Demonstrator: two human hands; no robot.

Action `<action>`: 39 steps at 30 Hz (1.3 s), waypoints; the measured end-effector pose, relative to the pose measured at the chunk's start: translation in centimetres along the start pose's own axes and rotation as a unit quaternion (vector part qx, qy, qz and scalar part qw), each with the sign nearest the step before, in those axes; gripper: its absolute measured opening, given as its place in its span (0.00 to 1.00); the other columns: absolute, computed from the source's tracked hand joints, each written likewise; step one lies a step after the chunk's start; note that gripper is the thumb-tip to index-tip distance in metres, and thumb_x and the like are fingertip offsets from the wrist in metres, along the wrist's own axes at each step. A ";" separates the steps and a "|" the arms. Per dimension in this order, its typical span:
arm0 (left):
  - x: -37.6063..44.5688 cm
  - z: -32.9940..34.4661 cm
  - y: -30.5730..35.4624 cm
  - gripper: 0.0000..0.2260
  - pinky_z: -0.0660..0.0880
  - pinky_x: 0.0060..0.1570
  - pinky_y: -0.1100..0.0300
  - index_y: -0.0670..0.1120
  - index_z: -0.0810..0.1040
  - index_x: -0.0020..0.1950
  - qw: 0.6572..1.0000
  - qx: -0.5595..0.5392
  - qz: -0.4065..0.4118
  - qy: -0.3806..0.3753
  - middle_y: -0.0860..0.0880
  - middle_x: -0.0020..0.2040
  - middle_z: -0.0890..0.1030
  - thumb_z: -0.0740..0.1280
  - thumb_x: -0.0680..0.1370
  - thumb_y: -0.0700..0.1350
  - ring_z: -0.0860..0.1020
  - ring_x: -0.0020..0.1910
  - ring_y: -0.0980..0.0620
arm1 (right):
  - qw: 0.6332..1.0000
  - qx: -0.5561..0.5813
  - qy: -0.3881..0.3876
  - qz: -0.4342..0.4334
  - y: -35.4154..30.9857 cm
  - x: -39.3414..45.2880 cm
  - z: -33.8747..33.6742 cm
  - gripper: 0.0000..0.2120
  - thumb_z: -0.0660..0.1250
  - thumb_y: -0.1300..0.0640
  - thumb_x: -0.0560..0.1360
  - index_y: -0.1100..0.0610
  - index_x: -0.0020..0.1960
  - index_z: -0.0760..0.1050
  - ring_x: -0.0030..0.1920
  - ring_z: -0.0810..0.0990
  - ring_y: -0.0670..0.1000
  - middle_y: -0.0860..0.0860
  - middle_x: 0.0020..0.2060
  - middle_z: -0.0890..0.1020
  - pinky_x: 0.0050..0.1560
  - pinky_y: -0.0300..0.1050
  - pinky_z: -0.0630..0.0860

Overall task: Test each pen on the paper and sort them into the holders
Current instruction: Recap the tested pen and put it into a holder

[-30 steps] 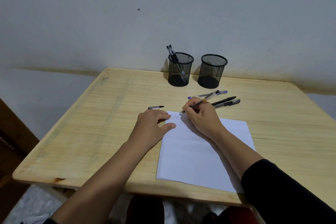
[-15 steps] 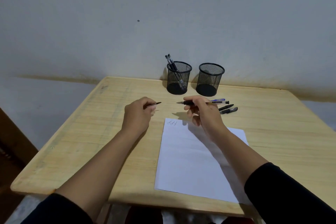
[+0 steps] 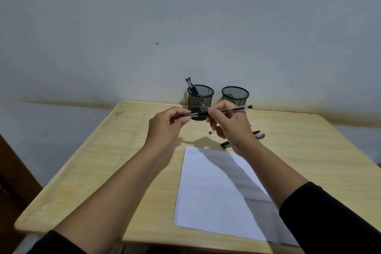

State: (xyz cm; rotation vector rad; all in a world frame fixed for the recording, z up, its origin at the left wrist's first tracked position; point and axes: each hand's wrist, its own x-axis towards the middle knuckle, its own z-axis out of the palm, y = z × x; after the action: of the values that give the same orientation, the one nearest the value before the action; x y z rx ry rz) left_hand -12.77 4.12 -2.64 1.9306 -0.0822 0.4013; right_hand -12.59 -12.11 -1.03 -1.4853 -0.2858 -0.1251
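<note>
My right hand (image 3: 231, 128) pinches a clear pen (image 3: 228, 110) held level above the table. My left hand (image 3: 165, 128) pinches the pen's cap (image 3: 185, 116) at the pen's tip end, the two meeting in front of the left holder. The left mesh holder (image 3: 200, 101) has pens standing in it; the right mesh holder (image 3: 235, 95) shows none. A white paper sheet (image 3: 218, 192) with small scribbles at its top left corner lies below my hands. Loose pens (image 3: 258, 134) lie on the table behind my right hand, partly hidden.
The wooden table (image 3: 115, 161) stands against a pale wall. Both holders sit at its back edge. A blue-ended pen (image 3: 212, 133) pokes out left of my right hand. Dark furniture shows at the far left.
My right hand lifted the pen off the paper. My left hand picked up the cap from the table, and both hands rose and came together, cap at the tip.
</note>
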 end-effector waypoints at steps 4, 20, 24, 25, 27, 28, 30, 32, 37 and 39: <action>-0.2 0.2 0.8 0.06 0.68 0.39 0.76 0.52 0.83 0.48 0.999 0.021 0.030 -0.005 0.53 0.42 0.83 0.69 0.74 0.43 0.79 0.44 0.51 | 1.000 -0.009 -0.010 -0.004 -0.3 0.0 -0.2 0.09 0.66 0.64 0.75 0.57 0.37 0.72 0.23 0.67 0.45 0.53 0.28 0.74 0.22 0.33 0.59; 0.3 -2.1 1.5 0.11 0.71 0.42 0.70 0.54 0.77 0.39 0.997 -0.075 0.023 -0.002 0.55 0.39 0.79 0.68 0.74 0.38 0.76 0.37 0.62 | 0.997 -0.069 -0.044 -0.004 -2.8 0.3 -1.7 0.15 0.69 0.58 0.74 0.48 0.60 0.75 0.42 0.80 0.47 0.47 0.45 0.82 0.35 0.39 0.74; 1.7 -3.3 2.5 0.10 0.68 0.38 0.66 0.56 0.77 0.38 0.997 0.042 0.058 -0.008 0.56 0.36 0.78 0.68 0.74 0.41 0.72 0.35 0.56 | 0.957 -0.275 -0.012 -0.088 -4.1 1.1 -2.6 0.18 0.72 0.51 0.71 0.46 0.60 0.77 0.51 0.81 0.50 0.44 0.49 0.83 0.55 0.42 0.75; 2.0 -3.3 3.0 0.08 0.68 0.38 0.67 0.56 0.78 0.39 0.996 0.059 0.064 -0.017 0.55 0.36 0.78 0.68 0.74 0.42 0.73 0.36 0.56 | 0.942 -0.323 -0.027 -0.083 -4.2 1.3 -2.4 0.17 0.73 0.50 0.70 0.47 0.58 0.79 0.49 0.81 0.49 0.43 0.46 0.84 0.55 0.42 0.75; 2.7 -2.9 4.0 0.06 0.68 0.37 0.71 0.54 0.79 0.41 0.994 0.075 0.074 -0.031 0.56 0.37 0.79 0.68 0.74 0.43 0.74 0.36 0.57 | 0.927 -0.364 -0.049 -0.069 -3.9 1.7 -1.7 0.15 0.74 0.50 0.69 0.49 0.55 0.82 0.44 0.81 0.46 0.42 0.40 0.83 0.50 0.41 0.75; 3.1 -2.5 4.4 0.06 0.68 0.35 0.75 0.54 0.79 0.42 0.993 0.077 0.079 -0.035 0.57 0.37 0.79 0.68 0.74 0.43 0.74 0.36 0.58 | 0.927 -0.366 -0.050 -0.069 -3.6 1.9 -1.4 0.14 0.74 0.51 0.69 0.50 0.54 0.82 0.41 0.80 0.44 0.42 0.38 0.82 0.46 0.38 0.74; 4.0 -1.7 5.0 0.05 0.67 0.34 0.79 0.54 0.79 0.43 0.994 0.067 0.084 -0.036 0.57 0.38 0.79 0.68 0.74 0.43 0.75 0.37 0.59 | 0.930 -0.357 -0.035 -0.078 -2.8 2.8 -1.1 0.11 0.73 0.55 0.70 0.52 0.52 0.83 0.34 0.77 0.35 0.44 0.36 0.82 0.40 0.30 0.70; 5.1 -0.9 5.5 0.07 0.67 0.35 0.81 0.55 0.79 0.48 0.996 0.035 0.080 -0.033 0.55 0.41 0.80 0.68 0.74 0.43 0.77 0.40 0.59 | 0.939 -0.335 -0.003 -0.074 -2.2 4.0 -1.2 0.11 0.73 0.57 0.70 0.55 0.52 0.83 0.30 0.75 0.31 0.47 0.36 0.82 0.37 0.26 0.68; 9.2 0.9 4.4 0.13 0.71 0.45 0.74 0.54 0.76 0.60 0.999 -0.014 0.041 0.034 0.51 0.52 0.82 0.66 0.75 0.46 0.78 0.46 0.59 | 0.942 -0.313 0.079 -0.089 -2.8 8.6 -1.7 0.07 0.71 0.56 0.72 0.54 0.49 0.82 0.33 0.74 0.42 0.44 0.37 0.80 0.36 0.31 0.69; 10.6 2.0 2.7 0.16 0.71 0.55 0.66 0.49 0.75 0.63 0.999 0.034 0.001 0.031 0.48 0.58 0.80 0.67 0.75 0.47 0.78 0.52 0.56 | 0.941 -0.300 0.117 -0.106 -3.2 11.0 -1.6 0.06 0.71 0.55 0.71 0.54 0.48 0.82 0.34 0.76 0.44 0.46 0.37 0.81 0.38 0.35 0.71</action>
State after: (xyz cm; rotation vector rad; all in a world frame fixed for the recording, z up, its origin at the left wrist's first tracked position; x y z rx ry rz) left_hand -2.95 2.61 2.42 1.9829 -0.0298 0.4700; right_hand -2.68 -12.98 4.81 -2.0185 -0.2224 -0.6028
